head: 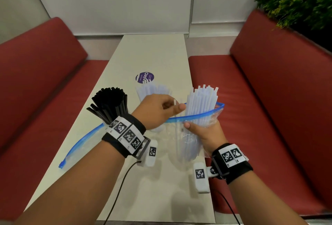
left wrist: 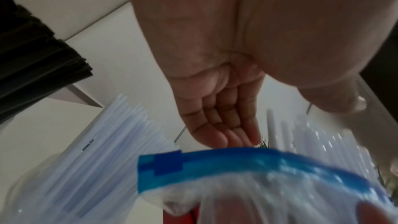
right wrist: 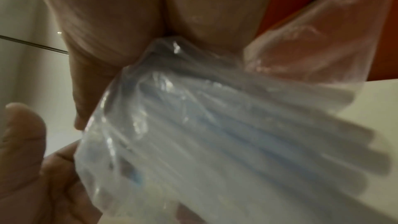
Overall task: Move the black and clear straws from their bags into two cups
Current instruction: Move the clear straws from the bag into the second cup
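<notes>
Clear straws [head: 201, 106]: one bundle, standing up out of a blue-zippered plastic bag [head: 212, 115], lifted above the worktop [head: 152, 54]. My right hand [head: 204, 133] is wrapped around bag and bundle together. My left hand [head: 158, 111] pinches a single clear straw [head: 174, 102] between thumb and fingers, just beside the bundle.
Second lot of clear straws: upright in a clear cup [head: 152, 91] behind my left hand.
Black straws [head: 109, 102]: fanned out in a cup, left of my left wrist.
Purple round sticker [head: 144, 77]: on the worktop beyond the cups.
Red bench seats [head: 260, 99]: either side.
</notes>
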A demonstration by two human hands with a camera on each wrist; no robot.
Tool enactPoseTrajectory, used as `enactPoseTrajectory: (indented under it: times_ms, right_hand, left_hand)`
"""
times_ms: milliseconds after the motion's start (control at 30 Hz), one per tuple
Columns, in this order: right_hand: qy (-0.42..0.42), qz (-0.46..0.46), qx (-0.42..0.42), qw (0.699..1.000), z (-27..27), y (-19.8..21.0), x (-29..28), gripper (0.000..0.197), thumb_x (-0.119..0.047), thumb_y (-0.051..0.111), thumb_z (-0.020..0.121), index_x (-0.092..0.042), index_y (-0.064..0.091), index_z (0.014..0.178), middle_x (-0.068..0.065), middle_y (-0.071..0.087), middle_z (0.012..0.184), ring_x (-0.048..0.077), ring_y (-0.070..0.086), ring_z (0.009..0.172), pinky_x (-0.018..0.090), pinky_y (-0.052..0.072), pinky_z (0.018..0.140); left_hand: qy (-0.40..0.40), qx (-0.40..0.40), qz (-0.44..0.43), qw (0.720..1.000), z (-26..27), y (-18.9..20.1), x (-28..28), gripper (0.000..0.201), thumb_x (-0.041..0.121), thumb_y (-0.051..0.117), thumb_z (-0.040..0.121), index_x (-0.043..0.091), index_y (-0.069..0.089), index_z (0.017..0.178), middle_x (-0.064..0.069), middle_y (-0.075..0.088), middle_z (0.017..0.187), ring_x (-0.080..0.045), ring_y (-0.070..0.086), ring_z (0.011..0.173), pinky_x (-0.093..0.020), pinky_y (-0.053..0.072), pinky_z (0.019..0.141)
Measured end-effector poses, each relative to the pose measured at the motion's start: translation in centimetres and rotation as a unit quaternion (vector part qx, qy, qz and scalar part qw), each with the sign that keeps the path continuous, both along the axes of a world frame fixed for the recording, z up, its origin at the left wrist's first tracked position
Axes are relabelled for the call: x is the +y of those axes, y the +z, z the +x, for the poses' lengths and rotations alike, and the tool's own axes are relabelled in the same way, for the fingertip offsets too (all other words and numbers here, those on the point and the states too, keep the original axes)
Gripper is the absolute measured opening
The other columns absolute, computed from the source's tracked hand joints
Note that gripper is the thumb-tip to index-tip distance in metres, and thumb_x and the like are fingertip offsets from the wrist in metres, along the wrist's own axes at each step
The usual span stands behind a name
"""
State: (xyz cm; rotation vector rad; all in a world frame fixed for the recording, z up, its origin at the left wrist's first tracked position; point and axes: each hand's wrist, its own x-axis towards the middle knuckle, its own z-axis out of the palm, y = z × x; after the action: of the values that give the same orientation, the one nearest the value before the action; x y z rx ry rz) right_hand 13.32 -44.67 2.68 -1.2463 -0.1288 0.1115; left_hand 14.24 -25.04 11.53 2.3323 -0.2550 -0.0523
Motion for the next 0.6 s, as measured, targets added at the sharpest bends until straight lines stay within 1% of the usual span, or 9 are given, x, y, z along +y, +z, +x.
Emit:
enactPoseTrajectory:
  times_ms: [33, 100, 167, 233, 333, 367, 433, 500, 600]
  right_hand:
    - [0.007, 0.002, -0.010, 1.000, -0.1, 0.2, 0.2, 0.049, -0.002, 0.084, 0.074, -0.012, 0.071, 0.120, 0.024, 0.073, 0.120, 0.043, 0.070, 0.113, 0.061, 0.054, 0.100]
    - [0.017, 0.000, -0.025, 1.000, -0.1, 0.4, 0.5, 0.055, 0.000, 0.080, 0.076, -0.008, 0.065, 0.129, 0.023, 0.072, 0.125, 0.039, 0.069, 0.116, 0.054, 0.056, 0.100]
    - [0.021, -0.006, -0.028, 0.999, -0.2, 0.6, 0.8, 0.063, -0.009, 0.084, 0.077, -0.006, 0.060, 0.135, 0.022, 0.070, 0.129, 0.037, 0.068, 0.121, 0.051, 0.055, 0.102]
    - [0.029, -0.022, -0.026, 0.999, -0.5, 0.9, 1.2, 0.074, -0.034, 0.092, 0.071, -0.009, 0.061, 0.134, 0.020, 0.070, 0.130, 0.036, 0.067, 0.123, 0.051, 0.054, 0.104]
    - [0.033, -0.064, -0.054, 0.996, -0.8, 1.1, 1.5, 0.068, -0.058, 0.085, 0.069, -0.023, 0.066, 0.125, 0.016, 0.072, 0.127, 0.033, 0.068, 0.121, 0.052, 0.053, 0.105]
    - [0.031, -0.071, -0.065, 0.995, -0.9, 1.1, 1.5, 0.066, -0.061, 0.082, 0.072, -0.025, 0.066, 0.125, 0.015, 0.072, 0.127, 0.033, 0.068, 0.121, 0.054, 0.052, 0.106]
    - [0.014, -0.081, -0.082, 0.993, -1.0, 1.3, 1.4, 0.072, -0.066, 0.075, 0.076, -0.023, 0.062, 0.132, 0.016, 0.070, 0.130, 0.033, 0.066, 0.124, 0.055, 0.050, 0.108]
    - [0.004, -0.094, -0.095, 0.991, -1.1, 1.4, 1.3, 0.082, -0.072, 0.067, 0.079, -0.015, 0.057, 0.137, 0.018, 0.069, 0.130, 0.034, 0.066, 0.123, 0.054, 0.050, 0.108]
    - [0.006, -0.107, -0.099, 0.989, -1.2, 1.2, 1.2, 0.079, -0.073, 0.064, 0.081, -0.011, 0.060, 0.131, 0.028, 0.067, 0.123, 0.044, 0.064, 0.117, 0.060, 0.051, 0.104]
  left_hand:
    - [0.001, 0.002, 0.019, 1.000, -0.2, -0.1, -0.3, 0.058, 0.067, 0.056, 0.084, 0.012, 0.056, 0.067, 0.006, 0.045, 0.057, -0.011, 0.042, 0.054, -0.023, 0.036, 0.058]
    - [0.000, 0.012, 0.012, 1.000, -0.4, -0.3, -0.6, 0.055, 0.059, 0.059, 0.089, 0.015, 0.047, 0.059, 0.006, 0.037, 0.054, -0.009, 0.035, 0.050, -0.023, 0.031, 0.054]
    - [-0.010, 0.012, -0.005, 1.000, -0.7, -0.4, -0.9, 0.051, 0.054, 0.062, 0.090, 0.020, 0.044, 0.057, 0.008, 0.038, 0.055, -0.007, 0.036, 0.050, -0.022, 0.032, 0.054]
    - [-0.015, 0.004, -0.028, 0.999, -0.9, -0.4, -1.5, 0.045, 0.047, 0.066, 0.091, 0.026, 0.043, 0.058, 0.008, 0.040, 0.060, -0.007, 0.039, 0.054, -0.023, 0.034, 0.056]
    - [-0.021, 0.000, -0.072, 0.997, -1.4, -0.9, -2.4, 0.027, 0.046, 0.066, 0.091, 0.029, 0.059, 0.072, 0.009, 0.056, 0.065, -0.006, 0.052, 0.059, -0.021, 0.044, 0.061]
    - [-0.016, -0.003, -0.080, 0.997, -1.5, -1.1, -2.5, 0.025, 0.047, 0.064, 0.092, 0.028, 0.062, 0.076, 0.011, 0.060, 0.064, -0.003, 0.055, 0.060, -0.019, 0.045, 0.062]
    - [0.000, -0.012, -0.100, 0.995, -1.7, -1.3, -2.7, 0.029, 0.043, 0.062, 0.095, 0.032, 0.056, 0.070, 0.020, 0.058, 0.053, 0.004, 0.054, 0.053, -0.009, 0.038, 0.054]
    - [0.012, -0.016, -0.119, 0.993, -1.8, -1.2, -2.8, 0.037, 0.035, 0.062, 0.098, 0.034, 0.047, 0.064, 0.027, 0.056, 0.047, 0.011, 0.052, 0.049, -0.005, 0.036, 0.049]
    - [-0.010, 0.012, -0.139, 0.990, -1.8, -1.3, -2.9, 0.031, 0.032, 0.064, 0.097, 0.033, 0.053, 0.068, 0.027, 0.058, 0.049, 0.012, 0.056, 0.050, -0.003, 0.038, 0.051]
